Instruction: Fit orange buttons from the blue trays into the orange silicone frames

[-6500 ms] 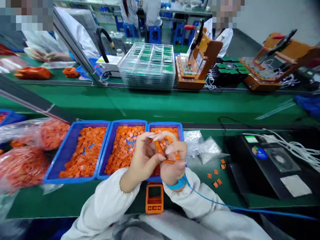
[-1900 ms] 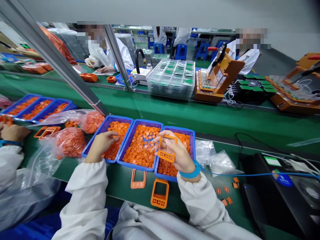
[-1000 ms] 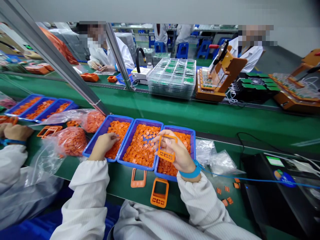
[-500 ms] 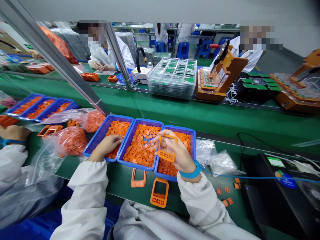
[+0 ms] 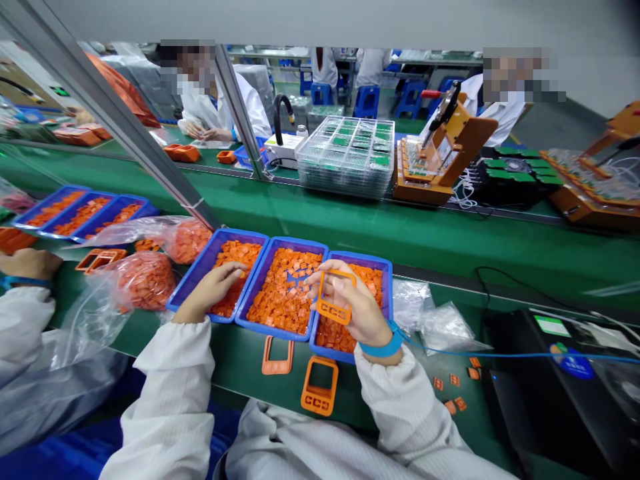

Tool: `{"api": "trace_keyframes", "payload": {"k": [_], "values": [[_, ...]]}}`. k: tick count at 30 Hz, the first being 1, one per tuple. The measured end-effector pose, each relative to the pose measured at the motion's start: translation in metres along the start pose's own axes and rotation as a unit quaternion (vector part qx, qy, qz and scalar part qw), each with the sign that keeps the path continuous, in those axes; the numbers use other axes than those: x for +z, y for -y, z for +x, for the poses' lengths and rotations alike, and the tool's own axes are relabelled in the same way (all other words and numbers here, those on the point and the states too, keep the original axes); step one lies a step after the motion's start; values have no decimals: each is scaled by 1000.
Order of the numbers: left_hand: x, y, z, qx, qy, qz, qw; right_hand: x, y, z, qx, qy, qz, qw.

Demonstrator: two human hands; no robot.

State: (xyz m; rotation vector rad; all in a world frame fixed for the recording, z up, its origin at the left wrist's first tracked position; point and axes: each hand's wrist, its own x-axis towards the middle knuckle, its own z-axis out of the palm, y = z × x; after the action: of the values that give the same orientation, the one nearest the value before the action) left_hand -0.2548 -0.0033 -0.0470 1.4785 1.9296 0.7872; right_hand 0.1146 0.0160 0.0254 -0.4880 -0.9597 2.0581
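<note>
My right hand [image 5: 367,313] holds an orange plastic frame [image 5: 326,309] upright above the right-hand bin. The frame has a large window, with small cut-outs along its lower bar. My left hand [image 5: 213,290] is over the left blue bin [image 5: 200,270], fingertips drawn together near small orange plastic pieces [image 5: 240,252]; whatever lies between them is too small to make out. More such pieces fill the middle bin [image 5: 273,330] and the right bin [image 5: 387,280]. On the green table before me lie a pale orange frame [image 5: 277,367] and a brighter orange frame [image 5: 319,403].
Bags of orange parts [image 5: 145,280] lie left, beside another person's hand [image 5: 33,265]. Clear plastic bags [image 5: 447,327], loose orange pieces [image 5: 455,379] and a black machine [image 5: 545,400] are right. A blue cord [image 5: 450,351] trails from my right wristband. A metal post [image 5: 165,173] slants ahead.
My left hand has lifted slightly and drawn back a little from the pieces in the left bin. My right hand keeps the orange frame almost still.
</note>
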Motion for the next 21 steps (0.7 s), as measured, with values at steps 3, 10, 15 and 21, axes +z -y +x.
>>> {"api": "trace_keyframes", "payload": {"k": [3,10,15,21], "values": [[-1,-9,-7,-16,-45,-22,999,0,-1,1,-5,-4,-3,1000],[41,-118,-52,36,15,-227,973,12,-6,4,-149,-89,28,984],[96,-186,-60,150,87,-380,909,17,-8,0,-262,-151,-49,952],[133,-202,-55,110,78,-500,855,15,-17,-2,-336,-204,-130,910]]}}
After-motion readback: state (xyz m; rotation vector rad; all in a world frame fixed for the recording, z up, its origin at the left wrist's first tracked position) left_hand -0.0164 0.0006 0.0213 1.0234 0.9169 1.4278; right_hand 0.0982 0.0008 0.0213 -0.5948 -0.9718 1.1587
